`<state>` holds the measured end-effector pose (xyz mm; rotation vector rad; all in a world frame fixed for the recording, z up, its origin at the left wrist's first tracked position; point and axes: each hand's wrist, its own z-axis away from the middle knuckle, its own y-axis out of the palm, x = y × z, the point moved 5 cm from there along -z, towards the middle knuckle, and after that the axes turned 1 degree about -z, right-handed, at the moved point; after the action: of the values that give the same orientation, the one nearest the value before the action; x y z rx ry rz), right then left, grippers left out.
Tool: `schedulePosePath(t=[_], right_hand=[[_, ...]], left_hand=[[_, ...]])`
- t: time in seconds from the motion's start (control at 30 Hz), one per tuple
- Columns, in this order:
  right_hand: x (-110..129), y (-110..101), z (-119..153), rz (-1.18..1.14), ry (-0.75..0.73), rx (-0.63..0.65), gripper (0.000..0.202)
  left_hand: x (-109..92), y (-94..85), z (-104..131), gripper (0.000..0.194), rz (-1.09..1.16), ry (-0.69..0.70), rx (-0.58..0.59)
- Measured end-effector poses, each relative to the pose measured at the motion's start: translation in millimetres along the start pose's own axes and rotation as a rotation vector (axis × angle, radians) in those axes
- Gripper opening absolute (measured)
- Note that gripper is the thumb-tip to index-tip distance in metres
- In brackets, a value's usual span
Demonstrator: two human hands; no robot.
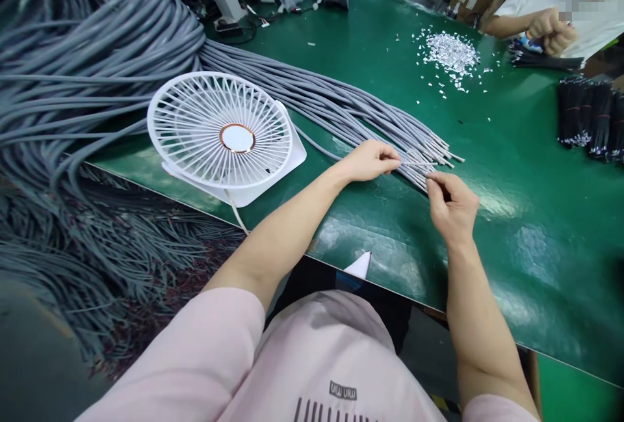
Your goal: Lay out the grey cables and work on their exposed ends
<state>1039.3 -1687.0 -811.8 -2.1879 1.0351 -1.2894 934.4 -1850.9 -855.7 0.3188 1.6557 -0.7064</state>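
Note:
My left hand point(373, 159) is closed on one grey cable, pinching it where its pale stripped end begins. That pale end point(418, 164) points right from my fingertips. My right hand point(454, 204) is just to the right, thumb and forefinger pressed together close to the cable end. What lies between those fingers is too small to make out. Beneath and behind both hands runs a thick bundle of grey cables point(336, 93), their whitish stripped ends point(439, 147) fanned out on the green table point(517, 240). Thin wispy strands show near the cable ends.
A white fan point(219, 129) stands left of my forearm. Large cable coils point(112, 38) fill the left side, and more cables point(121, 266) hang below the edge. Silvery scraps point(451, 52) lie farther back. Another person's hands point(553, 32) work near black wire bundles point(587, 116).

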Motion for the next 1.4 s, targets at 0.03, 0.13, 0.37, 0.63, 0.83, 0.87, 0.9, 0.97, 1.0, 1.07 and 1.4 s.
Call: schedulePosePath(t=[0.03,0.13,0.37,0.63,0.83,0.87,0.9,0.97,1.0,1.07,1.4], right_hand=[[2.1,0.7,0.0,0.021,-0.036,0.009,0.015],[1.0,3.0,0.1,0.113,-0.08,0.047,0.018],[-9.3,7.7,1.7,0.282,-0.083,0.126,0.022],[-11.1,10.6,3.4,0.259,-0.103,0.163,0.022],[-14.3,12.3,3.5,0.187,-0.096,0.172,0.021],[-15.4,12.9,3.5,0.162,-0.089,0.177,0.02],[-16.8,13.5,3.5,0.135,-0.081,0.182,0.02],[-20.0,14.6,3.0,0.064,-0.065,0.194,0.02],[-21.5,15.1,2.6,0.022,-0.058,0.201,0.019],[-24.4,15.4,1.5,-0.056,-0.042,0.217,0.019],[-27.9,12.6,0.7,0.033,-0.014,0.231,0.02]], left_hand=[[-0.6,0.8,0.4,0.019,-0.008,0.013,0.013],[-1.5,2.6,1.8,0.019,-0.084,0.04,0.046],[-8.8,2.6,5.2,0.02,-0.198,0.07,0.078],[-10.5,3.0,7.0,0.019,-0.233,0.076,0.099],[-11.8,2.9,8.1,0.021,-0.225,0.062,0.13],[-12.6,2.8,8.5,0.021,-0.217,0.058,0.138],[-13.2,2.7,9.0,0.02,-0.204,0.053,0.147],[-13.9,2.7,9.7,0.02,-0.171,0.039,0.168],[-13.9,2.7,9.8,0.02,-0.152,0.032,0.178],[-13.2,2.8,9.7,0.02,-0.12,0.022,0.19],[-13.4,2.7,9.9,0.022,-0.108,0.002,0.19]])
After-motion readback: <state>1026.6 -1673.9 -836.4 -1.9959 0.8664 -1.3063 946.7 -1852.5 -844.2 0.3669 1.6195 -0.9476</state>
